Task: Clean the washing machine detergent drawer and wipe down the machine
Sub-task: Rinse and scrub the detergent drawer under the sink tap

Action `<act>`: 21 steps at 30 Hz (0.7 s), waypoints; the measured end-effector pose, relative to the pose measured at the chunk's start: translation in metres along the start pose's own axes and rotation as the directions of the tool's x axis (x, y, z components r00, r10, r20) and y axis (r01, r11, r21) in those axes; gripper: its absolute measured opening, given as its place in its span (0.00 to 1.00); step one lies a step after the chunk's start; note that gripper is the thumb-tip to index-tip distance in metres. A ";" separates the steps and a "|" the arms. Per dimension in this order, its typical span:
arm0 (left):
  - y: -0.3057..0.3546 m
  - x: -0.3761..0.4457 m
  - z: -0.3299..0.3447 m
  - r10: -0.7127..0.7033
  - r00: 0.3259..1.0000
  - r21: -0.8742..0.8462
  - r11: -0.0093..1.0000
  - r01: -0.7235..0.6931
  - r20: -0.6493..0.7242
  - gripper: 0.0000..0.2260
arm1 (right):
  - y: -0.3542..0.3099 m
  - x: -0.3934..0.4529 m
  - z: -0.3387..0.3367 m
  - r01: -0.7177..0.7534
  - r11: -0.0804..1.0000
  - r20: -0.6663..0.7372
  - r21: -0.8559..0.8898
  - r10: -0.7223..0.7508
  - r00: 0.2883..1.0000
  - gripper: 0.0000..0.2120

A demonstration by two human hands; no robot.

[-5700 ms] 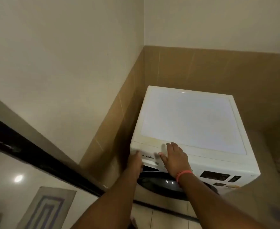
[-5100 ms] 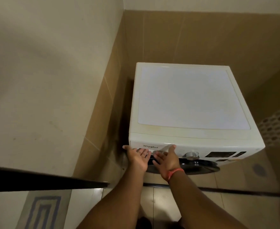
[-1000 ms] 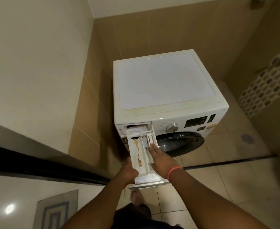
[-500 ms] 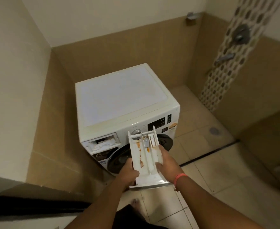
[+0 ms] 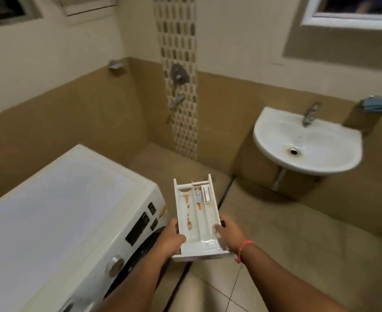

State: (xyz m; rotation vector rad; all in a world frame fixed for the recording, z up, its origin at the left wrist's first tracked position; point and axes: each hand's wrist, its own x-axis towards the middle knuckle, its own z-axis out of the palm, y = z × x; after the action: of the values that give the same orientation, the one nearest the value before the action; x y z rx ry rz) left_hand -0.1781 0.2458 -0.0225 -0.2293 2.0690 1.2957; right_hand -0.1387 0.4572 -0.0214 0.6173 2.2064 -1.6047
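Leftmost, washing machine: white boxy front-loading washing machine (image 5: pixel 57 212) against the tan tiled wall, flat top lit pale, silver round knob (image 5: pixel 114 264) and dark display panel (image 5: pixel 138 228) on its front, dark door rim just below.
Left hand: left hand (image 5: pixel 170 240) at the near left edge of the drawer, fingers curled under its side, thumb over the rim, gripping it.
Drawer: white plastic detergent drawer (image 5: pixel 197 218) out of the machine, held level in the air over the beige tiled floor (image 5: pixel 298 244), just right of the machine's front corner; long compartments open upward, orange-brown residue streaks (image 5: pixel 188 218) along the left channel, small grey insert at the far end.
Right hand: right hand (image 5: pixel 229 236) at the near right edge of the drawer, thumb inside the right compartment, fingers wrapped round the outer side, gripping it; pink-orange band (image 5: pixel 245 245) on the wrist.
Wall behind: metal shower mixer and spout (image 5: pixel 179 86) on a strip of patterned mosaic tile.
Far right: white ceramic wall-hung washbasin (image 5: pixel 307 143) with a metal tap (image 5: pixel 308 114), well apart from the drawer; blue item (image 5: pixel 374 104) on a wall holder beside it, too blurred to identify.
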 end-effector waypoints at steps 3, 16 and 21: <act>0.041 0.016 0.011 0.063 0.996 0.072 0.995 -0.068 0.069 0.22 | -0.002 0.005 -0.021 -0.009 0.993 -0.104 0.114 0.021 0.994 0.15; 0.187 0.133 0.125 0.211 0.945 0.242 0.932 -0.272 0.250 0.15 | 0.012 0.068 -0.183 0.002 0.946 -0.302 0.324 0.101 0.948 0.15; 0.260 0.174 0.174 0.242 0.935 0.285 0.906 -0.314 0.261 0.15 | 0.004 0.099 -0.264 0.030 0.912 -0.306 0.409 0.106 0.946 0.14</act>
State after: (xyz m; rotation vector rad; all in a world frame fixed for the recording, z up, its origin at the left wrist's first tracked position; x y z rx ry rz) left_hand -0.3555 0.5548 0.0103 0.3567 2.1326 1.0598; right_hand -0.2259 0.7242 0.0042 1.1055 2.0512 -2.0944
